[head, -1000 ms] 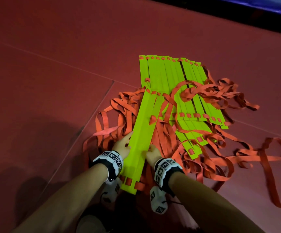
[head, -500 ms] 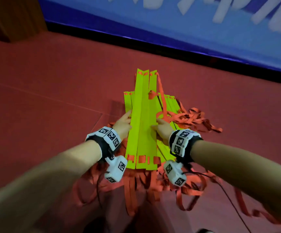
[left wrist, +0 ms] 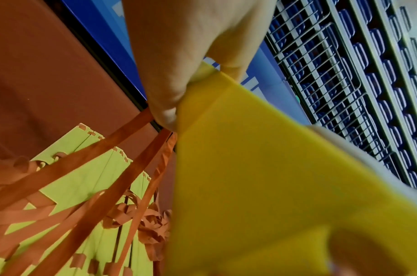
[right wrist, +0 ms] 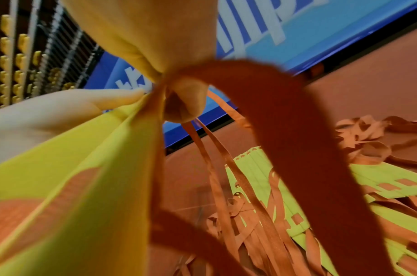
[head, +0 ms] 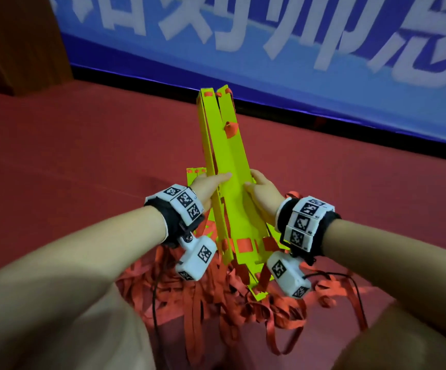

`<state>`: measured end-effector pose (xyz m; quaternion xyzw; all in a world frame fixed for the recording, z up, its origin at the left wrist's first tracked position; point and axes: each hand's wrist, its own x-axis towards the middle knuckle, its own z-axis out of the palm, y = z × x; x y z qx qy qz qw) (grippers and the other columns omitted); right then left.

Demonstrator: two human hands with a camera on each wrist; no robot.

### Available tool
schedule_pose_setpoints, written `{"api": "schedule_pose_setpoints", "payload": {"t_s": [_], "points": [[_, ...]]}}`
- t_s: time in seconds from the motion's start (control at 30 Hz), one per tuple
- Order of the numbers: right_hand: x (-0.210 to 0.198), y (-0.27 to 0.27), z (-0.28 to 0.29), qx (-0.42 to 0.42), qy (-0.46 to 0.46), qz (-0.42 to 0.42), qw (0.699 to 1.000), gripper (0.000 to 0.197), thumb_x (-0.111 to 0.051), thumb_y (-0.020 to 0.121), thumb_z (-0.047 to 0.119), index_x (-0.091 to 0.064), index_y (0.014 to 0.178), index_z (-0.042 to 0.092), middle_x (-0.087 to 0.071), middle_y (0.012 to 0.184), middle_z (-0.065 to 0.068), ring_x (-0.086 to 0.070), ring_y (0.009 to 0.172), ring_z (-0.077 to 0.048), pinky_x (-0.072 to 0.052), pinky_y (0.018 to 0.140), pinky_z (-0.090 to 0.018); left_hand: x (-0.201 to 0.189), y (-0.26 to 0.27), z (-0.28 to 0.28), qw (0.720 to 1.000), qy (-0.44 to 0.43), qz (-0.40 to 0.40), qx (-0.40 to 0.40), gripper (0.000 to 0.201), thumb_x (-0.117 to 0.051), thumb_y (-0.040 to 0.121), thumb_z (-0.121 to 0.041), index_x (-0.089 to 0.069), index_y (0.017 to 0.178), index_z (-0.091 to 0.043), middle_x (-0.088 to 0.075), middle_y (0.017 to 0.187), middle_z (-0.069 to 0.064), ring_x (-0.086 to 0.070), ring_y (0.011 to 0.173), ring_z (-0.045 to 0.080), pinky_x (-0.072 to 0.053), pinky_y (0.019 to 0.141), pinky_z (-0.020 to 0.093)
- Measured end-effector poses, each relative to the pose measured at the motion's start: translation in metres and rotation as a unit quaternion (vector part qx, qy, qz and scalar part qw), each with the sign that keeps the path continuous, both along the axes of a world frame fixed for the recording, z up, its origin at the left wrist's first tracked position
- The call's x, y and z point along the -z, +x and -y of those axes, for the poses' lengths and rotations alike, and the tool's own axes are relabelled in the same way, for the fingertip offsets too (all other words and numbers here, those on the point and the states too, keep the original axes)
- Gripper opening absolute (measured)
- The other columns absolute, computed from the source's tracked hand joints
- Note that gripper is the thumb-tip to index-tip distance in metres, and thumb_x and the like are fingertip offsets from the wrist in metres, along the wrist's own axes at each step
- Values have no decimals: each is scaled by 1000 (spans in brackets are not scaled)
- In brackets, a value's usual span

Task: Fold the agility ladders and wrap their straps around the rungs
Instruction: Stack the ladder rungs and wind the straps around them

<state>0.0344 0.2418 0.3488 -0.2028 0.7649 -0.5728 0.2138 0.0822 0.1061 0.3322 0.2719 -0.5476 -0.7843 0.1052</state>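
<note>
A stack of yellow-green ladder rungs (head: 232, 182) is lifted off the floor and tilted up, its far end high. My left hand (head: 208, 184) grips its left edge, thumb across the top rung. My right hand (head: 259, 188) grips the right edge. Orange straps (head: 216, 297) hang from the stack's near end in a tangled heap. In the left wrist view my fingers (left wrist: 169, 104) curl round the yellow stack (left wrist: 261, 177). In the right wrist view my fingers (right wrist: 184, 100) hold the stack (right wrist: 84, 168), with a strap (right wrist: 297, 149) looping in front.
More yellow-green rungs (left wrist: 84, 168) lie flat on the red floor mat (head: 69, 169) beneath the lifted stack, also seen as rungs (right wrist: 380, 179) with straps over them. A blue banner (head: 296, 62) lines the far edge. Wrist camera cables trail near the straps.
Both hands have lifted the gathered rungs from flat on the mat to a raised, tilted stack. The rungs have closed together into a narrower bundle. My view has swung up towards the banner.
</note>
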Motion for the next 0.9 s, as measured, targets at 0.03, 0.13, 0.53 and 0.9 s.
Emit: {"api": "schedule_pose_setpoints", "payload": {"t_s": [0.03,0.13,0.53,0.9], "points": [[-1,4,1,-15,-11,-6,1000,37,-39,99,3,-48,129,23,-65,92,-9,-54,68,-20,-44,61,-27,-2,-1,1,1000,-9,-3,-13,81,-78,79,-27,-35,142,1,-49,141,17,-53,123,34,-47,100,50],[4,9,0,-69,-36,-9,997,48,-38,100,4,-41,136,36,-63,120,-5,-63,89,-29,-52,78,-36,-12,-1,4,999,-35,-13,-18,82,-76,74,-31,-38,141,-4,-52,138,19,-55,120,38,-46,99,56],[-5,17,-15,-183,84,-136,970,66,-53,98,25,-14,148,43,-40,90,4,-43,62,-7,-40,60,-12,-27,16,1,978,-163,-125,-18,72,-42,103,-9,4,155,-32,-29,156,4,-37,139,23,-41,101,28],[9,30,-4,-180,12,-62,982,85,-68,88,21,-13,152,29,-52,135,12,-55,116,-1,-46,103,-30,-24,23,1,955,-256,-147,17,56,-38,105,-23,-13,153,-38,-27,158,-10,-28,144,11,-25,119,40]]}}
